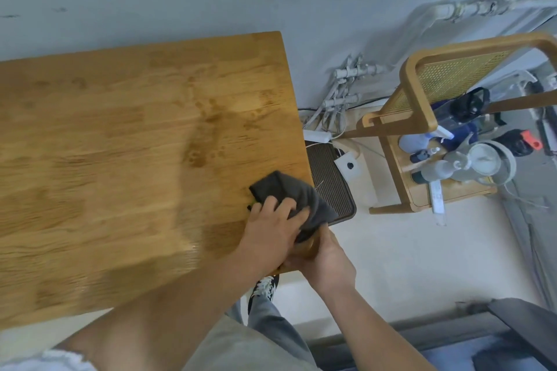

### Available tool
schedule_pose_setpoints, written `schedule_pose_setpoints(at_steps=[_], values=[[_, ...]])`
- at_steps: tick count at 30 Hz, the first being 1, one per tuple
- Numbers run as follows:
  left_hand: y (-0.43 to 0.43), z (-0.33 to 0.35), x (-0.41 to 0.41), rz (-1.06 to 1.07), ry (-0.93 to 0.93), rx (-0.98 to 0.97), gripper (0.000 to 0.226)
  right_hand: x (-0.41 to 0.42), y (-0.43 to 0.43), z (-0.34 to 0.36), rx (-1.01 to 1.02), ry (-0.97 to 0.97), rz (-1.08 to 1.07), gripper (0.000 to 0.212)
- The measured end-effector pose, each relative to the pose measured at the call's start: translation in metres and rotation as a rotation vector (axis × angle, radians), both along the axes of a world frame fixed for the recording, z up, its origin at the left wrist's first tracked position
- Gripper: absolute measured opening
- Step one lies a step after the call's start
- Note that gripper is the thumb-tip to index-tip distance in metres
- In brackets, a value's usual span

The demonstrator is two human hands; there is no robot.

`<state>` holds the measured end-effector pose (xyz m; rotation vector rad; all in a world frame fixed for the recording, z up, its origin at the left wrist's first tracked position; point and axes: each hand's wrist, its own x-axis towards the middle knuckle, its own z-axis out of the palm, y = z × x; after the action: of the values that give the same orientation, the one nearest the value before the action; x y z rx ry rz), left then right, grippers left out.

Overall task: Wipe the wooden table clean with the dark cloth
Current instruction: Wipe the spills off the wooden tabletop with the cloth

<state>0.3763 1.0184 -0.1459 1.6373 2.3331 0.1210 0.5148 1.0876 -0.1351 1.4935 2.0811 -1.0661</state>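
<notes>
The wooden table (120, 144) fills the left and middle of the view, with darker damp-looking streaks near its right side. The dark cloth (289, 187) lies at the table's right edge, and part of it hangs over that edge. My left hand (271, 229) lies on top of the cloth with bent fingers bunching it against the wood. My right hand (327, 259) is cupped against the table's edge just below the cloth, thumb up beside the hanging part. Its fingers run under my left wrist and are mostly hidden.
A ridged dark mat (328, 184) lies on the floor right of the table. Farther right stands a wooden rattan-backed rack (422, 117) holding bottles and a round clock. Cables and white pipes (340, 99) run along the wall. A grey frame (452, 337) is at bottom right.
</notes>
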Motion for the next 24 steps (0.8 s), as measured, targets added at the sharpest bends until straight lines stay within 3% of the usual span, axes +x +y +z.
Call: schedule_pose_setpoints(at_steps=[5,9,10,13,15,20,22,24], values=[[0.005,0.000,-0.053,-0.324,0.082,-0.076,0.047,0.018,0.007,0.009,-0.108,0.123,-0.131,0.081],[0.030,0.009,-0.030,0.124,0.073,-0.113,0.051,0.030,0.005,0.020,-0.129,0.182,-0.519,0.040],[0.031,0.011,-0.011,0.202,0.047,-0.120,0.054,0.031,0.004,0.022,-0.140,0.204,-0.604,0.039],[0.008,0.007,0.044,0.075,0.003,-0.085,0.068,0.031,0.005,0.030,-0.139,0.244,-0.742,0.042],[-0.017,0.001,0.064,-0.103,-0.015,-0.087,0.073,0.028,0.007,0.034,-0.123,0.196,-0.734,0.037],[-0.060,-0.005,0.037,-0.252,-0.007,-0.066,0.063,0.011,0.001,0.041,0.013,0.152,-0.516,0.022],[-0.079,-0.006,0.007,-0.232,0.020,-0.046,0.062,-0.005,0.003,0.042,-0.004,0.156,-0.394,0.028],[-0.100,-0.006,-0.032,-0.060,0.066,-0.046,0.058,-0.026,0.007,0.040,0.021,0.149,-0.221,0.046]])
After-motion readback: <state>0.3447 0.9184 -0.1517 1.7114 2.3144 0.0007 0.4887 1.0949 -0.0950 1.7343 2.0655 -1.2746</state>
